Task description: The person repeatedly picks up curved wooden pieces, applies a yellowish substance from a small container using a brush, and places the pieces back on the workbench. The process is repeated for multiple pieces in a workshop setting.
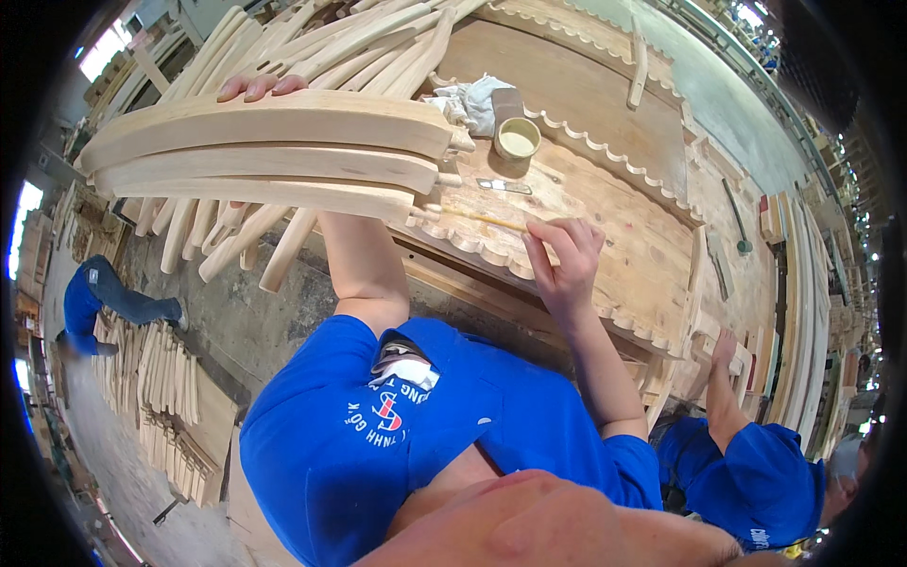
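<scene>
Curved wooden slats (274, 156), three stacked side by side, are held across the upper left of the frame, their tenoned ends pointing toward the centre. The left hand (260, 87) is wrapped over the far edge of the top slat, only its curled fingertips being seen above the wood, so a closed grip on the stack is shown. The right hand (565, 257), right of centre, is pinched shut on a thin stick (477, 219), which is laid against the end of the lowest slat. Under both, a scallop-edged wooden panel (605, 241) is spread on the workbench. A small cup of pale glue (517, 139) is set just above the slat ends, with a white rag (468, 99) beside it. At the lower right, another person's hand (725, 348) is rested on the bench edge.
</scene>
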### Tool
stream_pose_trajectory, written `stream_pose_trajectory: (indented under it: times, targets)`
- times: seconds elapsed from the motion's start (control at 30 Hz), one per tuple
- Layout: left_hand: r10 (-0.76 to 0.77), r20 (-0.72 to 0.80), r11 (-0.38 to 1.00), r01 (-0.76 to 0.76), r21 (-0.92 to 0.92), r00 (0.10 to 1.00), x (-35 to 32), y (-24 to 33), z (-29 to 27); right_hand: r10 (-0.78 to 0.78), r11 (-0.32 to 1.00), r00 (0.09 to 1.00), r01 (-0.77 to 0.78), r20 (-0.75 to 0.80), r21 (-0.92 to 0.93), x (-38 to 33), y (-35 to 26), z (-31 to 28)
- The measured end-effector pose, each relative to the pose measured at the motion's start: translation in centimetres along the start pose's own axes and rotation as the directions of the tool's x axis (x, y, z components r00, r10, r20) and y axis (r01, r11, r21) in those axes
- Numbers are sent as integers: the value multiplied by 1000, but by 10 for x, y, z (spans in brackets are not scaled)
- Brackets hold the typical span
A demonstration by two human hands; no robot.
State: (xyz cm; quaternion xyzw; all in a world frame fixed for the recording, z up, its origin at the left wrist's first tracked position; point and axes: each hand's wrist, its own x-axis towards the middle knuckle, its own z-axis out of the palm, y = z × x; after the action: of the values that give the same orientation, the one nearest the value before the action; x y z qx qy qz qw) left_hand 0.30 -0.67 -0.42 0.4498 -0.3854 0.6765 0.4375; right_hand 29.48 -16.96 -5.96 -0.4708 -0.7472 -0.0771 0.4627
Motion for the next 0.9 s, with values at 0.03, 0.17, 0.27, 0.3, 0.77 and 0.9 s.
stream_pose_trajectory:
  times: [0.03, 0.17, 0.27, 0.3, 0.77, 0.9]
  targets:
    - [2, 2, 1000, -2, 3, 1000, 0, 2, 1, -5, 1000, 1000, 5, -1, 24, -2, -1, -1]
    - [-8, -5, 1000, 8, -12, 1000, 0, -5, -2, 18, 997, 998, -23, -63, -72, 8, 4, 10]
    - [11, -5, 1000, -11, -1, 1000, 4, 4, 10, -36, 998, 998, 33, -53, -50, 9, -4, 6]
    - [14, -9, 1000, -14, 2, 1000, 3, 5, 10, -46, 998, 998, 44, -52, -44, 5, -7, 4]
    - [256, -290, 568, 99, 817, 922, 15, 66, 7, 170, 931, 967, -96, 187, -352, 47, 81, -6]
    - [116, -405, 140, 389, 910, 907, 59, 57, 43, 131, 745, 943, 109, 304, -658, 87, 121, 23]
